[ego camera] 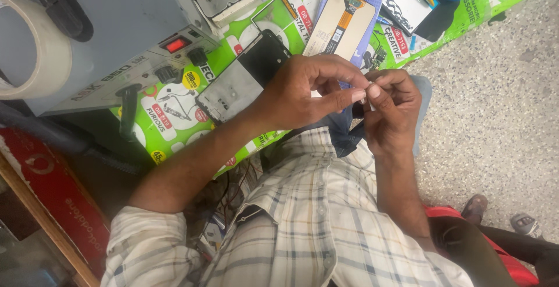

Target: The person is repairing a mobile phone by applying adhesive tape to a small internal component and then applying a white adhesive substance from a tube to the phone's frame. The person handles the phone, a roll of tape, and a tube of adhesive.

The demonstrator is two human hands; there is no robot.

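**Ana:** Pinched between both hands is a tiny pale piece [368, 97], held in the air above the person's lap. The left hand [303, 92] closes thumb and forefinger on it from one side; the right hand [391, 109] nips it from the other, fingertips nearly touching.

**Ben:** What is it?

**Ana:** Too small to tell. It looks thin and light, perhaps a bit of tape or film, so likely limp and easy to crease or drop. I would hold it by the edges with the fingertips, gently.

**Ben:** What is nearby?

**Ana:** Beyond the hands, on a green printed sheet [174, 141] over the bench, lie an opened phone frame [244, 80] and a screen panel [340, 25]. A grey box [116, 36] with a red switch stands to the left, beside a tape roll [35, 48].
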